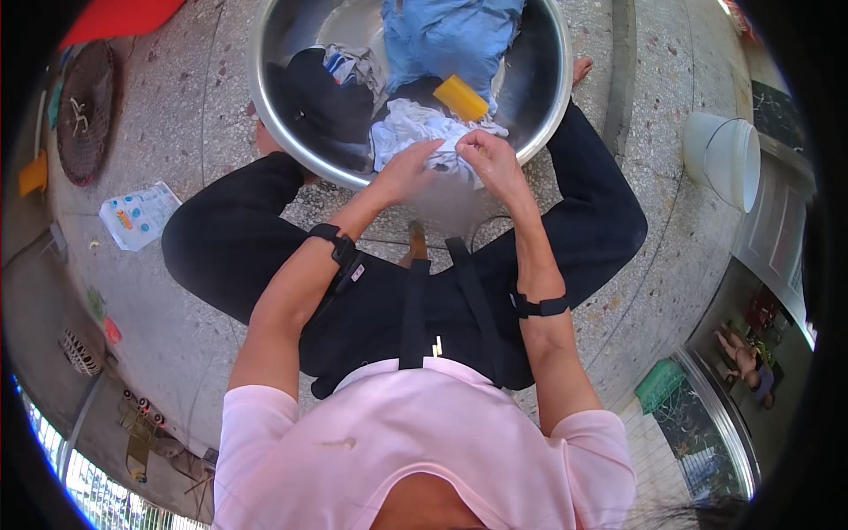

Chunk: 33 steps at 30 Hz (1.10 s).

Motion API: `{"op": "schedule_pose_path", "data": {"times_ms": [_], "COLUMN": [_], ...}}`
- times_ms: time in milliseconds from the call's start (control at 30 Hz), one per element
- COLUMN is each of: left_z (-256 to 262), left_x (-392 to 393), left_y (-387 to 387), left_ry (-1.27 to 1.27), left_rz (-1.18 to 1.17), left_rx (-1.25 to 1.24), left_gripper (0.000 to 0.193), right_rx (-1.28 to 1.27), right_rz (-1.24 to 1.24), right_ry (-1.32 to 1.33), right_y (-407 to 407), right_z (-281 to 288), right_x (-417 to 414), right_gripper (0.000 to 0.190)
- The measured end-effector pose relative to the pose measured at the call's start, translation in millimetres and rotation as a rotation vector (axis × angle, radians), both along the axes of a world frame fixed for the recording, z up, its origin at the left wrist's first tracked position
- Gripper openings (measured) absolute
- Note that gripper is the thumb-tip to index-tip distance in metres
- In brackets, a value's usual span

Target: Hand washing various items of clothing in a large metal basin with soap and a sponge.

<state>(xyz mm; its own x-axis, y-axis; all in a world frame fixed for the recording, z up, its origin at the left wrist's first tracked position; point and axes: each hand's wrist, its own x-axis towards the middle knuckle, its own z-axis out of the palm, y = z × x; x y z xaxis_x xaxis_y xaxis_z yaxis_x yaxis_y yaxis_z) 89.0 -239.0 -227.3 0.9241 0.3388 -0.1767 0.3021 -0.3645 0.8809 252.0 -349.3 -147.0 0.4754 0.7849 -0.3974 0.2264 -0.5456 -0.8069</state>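
In front of me is a wide stainless steel basin [266, 99] of laundry, between my bent legs. White cloth [414, 126] is bunched at its near side, with dark marks or pattern. My right hand [492, 162] pinches part of this cloth between thumb and curled fingers. Opposite it, my left hand [412, 171] holds the same cloth, fingers pointing toward the right hand. Just beyond them a yellow block [462, 97], soap or a brush, rests on the laundry. Light blue fabric [450, 40] fills the far side. Dark clothing [324, 99] and a grey garment [361, 66] lie left.
A white bucket [719, 159] with a wire handle is to the right. On the left are a printed plastic packet [140, 215] and a round mesh basket [86, 112]. A green crate [661, 386] stands by a doorway at lower right, where other people [745, 361] appear.
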Motion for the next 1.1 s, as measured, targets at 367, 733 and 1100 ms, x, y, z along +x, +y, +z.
{"op": "schedule_pose_path", "data": {"times_ms": [367,733,1100], "left_z": [-34.1,-49.4,-103.0], "left_x": [6.2,-28.1,-55.7], "left_y": [29.5,135.9,141.4], "left_ry": [0.255,0.585,0.329], "left_rz": [0.211,0.573,1.027], "left_rx": [-0.392,0.335,-0.126], "left_gripper": [0.054,0.095,0.052], "right_rx": [-0.358,-0.404,-0.092], "right_rz": [-0.07,-0.086,-0.065], "right_ry": [-0.115,-0.184,-0.474], "right_y": [24.3,29.0,44.6], "right_z": [-102.7,-99.3,-60.4], "right_x": [-13.0,-14.9,-22.5], "right_gripper": [0.042,0.044,0.024]}}
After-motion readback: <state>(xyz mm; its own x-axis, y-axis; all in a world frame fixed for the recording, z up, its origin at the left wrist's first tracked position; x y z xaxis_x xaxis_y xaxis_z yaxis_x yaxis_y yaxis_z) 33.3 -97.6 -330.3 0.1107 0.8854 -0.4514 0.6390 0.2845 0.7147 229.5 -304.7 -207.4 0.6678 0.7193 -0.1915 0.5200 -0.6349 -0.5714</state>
